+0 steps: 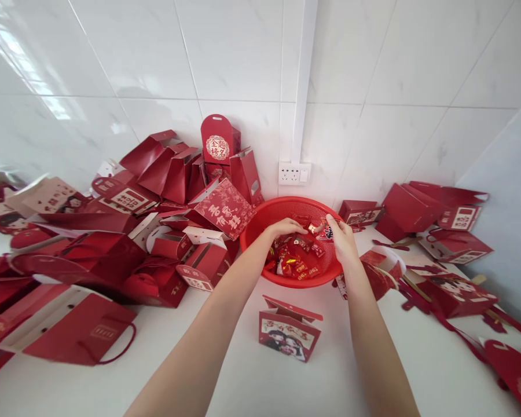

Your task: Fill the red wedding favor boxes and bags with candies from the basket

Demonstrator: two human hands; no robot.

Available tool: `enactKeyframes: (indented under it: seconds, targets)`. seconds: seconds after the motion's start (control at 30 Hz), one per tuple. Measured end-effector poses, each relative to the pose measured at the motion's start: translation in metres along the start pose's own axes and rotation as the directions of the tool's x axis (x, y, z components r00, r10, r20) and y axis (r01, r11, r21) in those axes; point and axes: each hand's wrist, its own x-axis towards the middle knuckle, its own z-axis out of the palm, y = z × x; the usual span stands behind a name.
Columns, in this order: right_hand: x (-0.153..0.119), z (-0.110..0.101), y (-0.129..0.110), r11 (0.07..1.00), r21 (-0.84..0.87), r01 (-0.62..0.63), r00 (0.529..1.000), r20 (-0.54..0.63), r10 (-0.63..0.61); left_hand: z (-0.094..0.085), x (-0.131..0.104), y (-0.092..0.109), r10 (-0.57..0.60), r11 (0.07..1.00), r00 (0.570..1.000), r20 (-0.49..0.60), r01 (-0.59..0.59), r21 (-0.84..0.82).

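Observation:
A red plastic basket [293,282] with a mesh wall holds several small wrapped candies [297,263], mostly red with gold. My left hand [286,227] reaches over the basket's left side, its fingers stretched out above the candies with nothing visibly gripped. At the basket's right rim, my right hand [342,236] pinches a small red candy packet [327,230] with dark and white print between thumb and fingers. Between my forearms, in front of the basket, stands a red gift box [289,333] with a printed couple on its front and its top flaps parted.
Many red gift boxes [156,174] crowd the left of the white table [243,370], some stacked against the tiled wall. More boxes [455,292] and ribbon handles lie at the right. A wall socket [294,174] sits behind the basket.

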Motion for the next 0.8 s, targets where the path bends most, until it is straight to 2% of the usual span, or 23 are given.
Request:
enactKeyframes:
  seconds: [0.23, 0.4, 0.5, 0.6, 0.7, 0.8]
  targets:
    - [0.0, 0.0, 0.002, 0.999, 0.043, 0.011, 0.999, 0.03, -0.012, 0.001, 0.002, -0.002, 0.007, 0.989, 0.987, -0.163, -0.03, -0.142]
    - [0.002, 0.0, 0.003, 0.998, 0.054, 0.017, 0.999, 0.034, -0.019, 0.004, 0.002, 0.005, 0.022, 0.989, 0.965, -0.261, -0.06, -0.136]
    - [0.002, -0.001, 0.004, 0.998, 0.062, 0.018, 0.999, 0.037, -0.021, 0.003, 0.004, 0.004, -0.001, 0.998, 0.951, -0.31, -0.017, -0.056]
    - [0.003, -0.002, 0.005, 0.997, 0.079, 0.006, 1.0, 0.015, -0.008, -0.001, 0.005, 0.001, -0.046, 0.993, 0.941, -0.336, 0.078, 0.084]
    - [0.007, -0.005, 0.006, 0.993, 0.117, 0.015, 0.999, -0.044, -0.01, -0.006, 0.004, -0.003, -0.075, 0.956, 0.943, -0.325, 0.161, 0.247]
    - [0.011, -0.008, 0.008, 0.986, 0.159, 0.04, 0.995, -0.097, -0.025, -0.005, 0.001, -0.003, -0.05, 0.907, 0.958, -0.281, 0.162, 0.389]
